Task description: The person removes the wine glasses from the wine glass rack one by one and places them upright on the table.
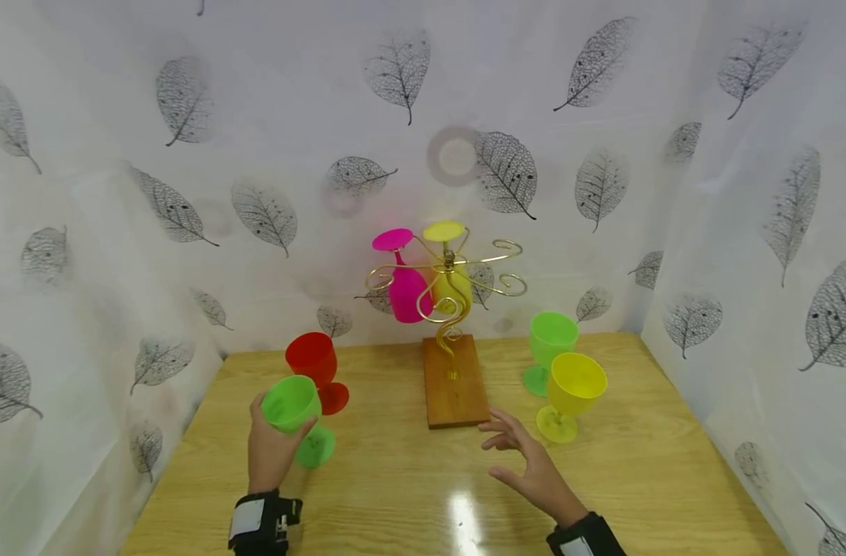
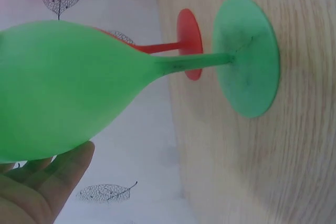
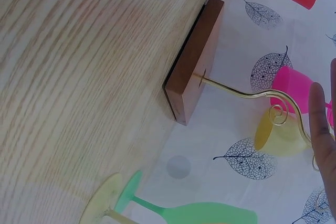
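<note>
By the left hand (image 1: 271, 455), a green goblet (image 1: 290, 408) is clasped at its bowl, thumb and fingers wrapped round it — whether its foot touches the table (image 1: 374, 494) cannot be told — and a red goblet (image 1: 311, 360) is seen just beyond. The right hand (image 1: 530, 469) is held with fingers apart, nothing gripped; just past its fingertips is set a gold stand's wooden base (image 1: 456, 386), with a pink goblet (image 1: 409, 297) and a hanging yellow goblet (image 1: 444, 231) suspended above. To its right are placed an upright yellow goblet (image 1: 578, 388) and, farther off, another green goblet (image 1: 552, 337).
</note>
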Action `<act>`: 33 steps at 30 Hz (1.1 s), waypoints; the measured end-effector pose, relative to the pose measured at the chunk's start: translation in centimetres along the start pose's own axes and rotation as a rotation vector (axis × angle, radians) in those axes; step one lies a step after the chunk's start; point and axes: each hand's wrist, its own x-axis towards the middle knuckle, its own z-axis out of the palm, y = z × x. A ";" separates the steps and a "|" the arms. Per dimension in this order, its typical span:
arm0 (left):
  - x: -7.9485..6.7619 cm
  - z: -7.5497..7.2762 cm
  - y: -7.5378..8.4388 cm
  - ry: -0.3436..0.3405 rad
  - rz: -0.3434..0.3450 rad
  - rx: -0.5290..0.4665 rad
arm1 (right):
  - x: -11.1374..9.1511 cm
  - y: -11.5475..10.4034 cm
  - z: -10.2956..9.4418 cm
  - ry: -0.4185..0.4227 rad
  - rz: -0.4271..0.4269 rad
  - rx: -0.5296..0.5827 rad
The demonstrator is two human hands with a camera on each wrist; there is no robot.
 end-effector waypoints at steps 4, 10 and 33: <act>0.1 -0.3 0.1 -0.039 -0.003 -0.001 | 0.0 0.0 0.3 -0.001 -0.013 -0.006; 0.1 -0.1 -0.1 -0.059 -0.022 -0.035 | -0.2 0.0 0.4 0.014 -0.019 -0.039; -2.0 4.3 13.0 0.208 0.894 0.126 | 3.0 -2.8 -3.8 0.091 -0.147 -0.200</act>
